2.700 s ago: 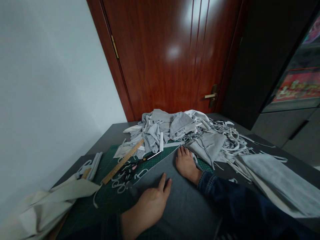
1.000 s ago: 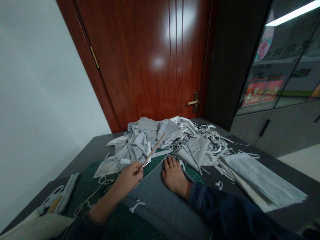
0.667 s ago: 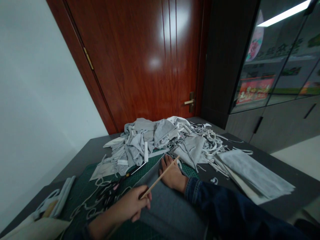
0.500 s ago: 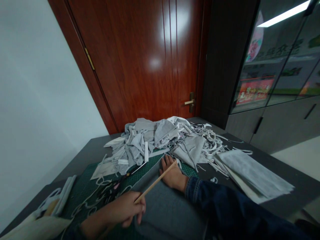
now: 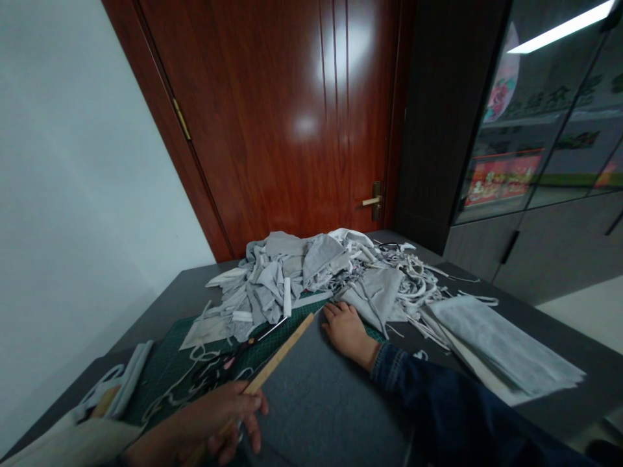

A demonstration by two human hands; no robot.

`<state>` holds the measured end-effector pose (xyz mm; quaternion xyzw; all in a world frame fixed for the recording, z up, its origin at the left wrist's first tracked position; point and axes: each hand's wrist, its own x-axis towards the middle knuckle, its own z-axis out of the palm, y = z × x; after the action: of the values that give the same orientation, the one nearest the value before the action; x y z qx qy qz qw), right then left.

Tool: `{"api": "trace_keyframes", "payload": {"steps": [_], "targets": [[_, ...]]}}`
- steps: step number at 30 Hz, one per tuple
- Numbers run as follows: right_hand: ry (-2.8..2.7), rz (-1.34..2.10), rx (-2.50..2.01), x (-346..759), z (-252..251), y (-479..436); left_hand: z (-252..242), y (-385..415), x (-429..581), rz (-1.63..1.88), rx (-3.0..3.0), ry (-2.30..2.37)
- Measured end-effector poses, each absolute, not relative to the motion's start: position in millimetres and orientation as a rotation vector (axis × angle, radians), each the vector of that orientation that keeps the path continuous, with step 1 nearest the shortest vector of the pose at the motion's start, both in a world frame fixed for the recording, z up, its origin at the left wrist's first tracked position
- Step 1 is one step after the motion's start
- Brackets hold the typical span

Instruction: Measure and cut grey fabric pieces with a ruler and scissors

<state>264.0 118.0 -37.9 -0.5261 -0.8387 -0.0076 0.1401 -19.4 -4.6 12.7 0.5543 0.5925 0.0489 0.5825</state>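
Note:
My left hand [image 5: 219, 418] is at the bottom left, shut around the near end of a long wooden ruler [image 5: 277, 357]. The ruler slants up and rests along the left edge of a dark grey fabric sheet [image 5: 331, 395]. My right hand [image 5: 348, 332], in a dark denim sleeve [image 5: 428, 402], lies flat with its fingers apart at the sheet's far corner. Black-handled scissors [image 5: 233, 357] lie on a green cutting mat [image 5: 165, 383] left of the ruler, partly under looped white strips [image 5: 204, 370].
A heap of grey and white fabric scraps [image 5: 277, 282] fills the far end of the dark table [image 5: 189, 288], with tangled strips [image 5: 413, 285] to its right. A stack of grey sheets [image 5: 501, 350] lies at right. Pale cloth [image 5: 73, 441] hangs at the near left corner. A wall and reddish door [image 5: 272, 130] stand behind.
My left hand has brought the ruler from a raised slant down onto the sheet's left edge. My right hand has shifted slightly left and now lies flat at the sheet's far corner.

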Motion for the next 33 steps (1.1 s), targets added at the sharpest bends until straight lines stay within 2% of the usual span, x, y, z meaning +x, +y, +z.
{"api": "trace_keyframes", "payload": {"steps": [4,9,18,24,33], "targets": [[-2.470,-0.096,-1.500,260.5,-38.7,115.5,8.5,-1.8,-30.0,0.153,1.313,1.526],[-2.605,-0.214,-1.303,246.3,-46.4,107.7,20.4,-1.1,-24.7,0.041,1.423,1.552],[-2.486,-0.223,-1.541,246.7,-46.5,107.2,7.0,13.9,-11.1,-0.200,1.567,1.686],[-2.478,-0.225,-1.613,246.0,-42.9,105.2,14.6,17.4,36.4,-0.206,2.111,1.978],[-2.444,-0.229,-1.674,249.0,-44.7,107.5,-0.1,8.5,61.0,-0.291,2.231,2.199]]}}
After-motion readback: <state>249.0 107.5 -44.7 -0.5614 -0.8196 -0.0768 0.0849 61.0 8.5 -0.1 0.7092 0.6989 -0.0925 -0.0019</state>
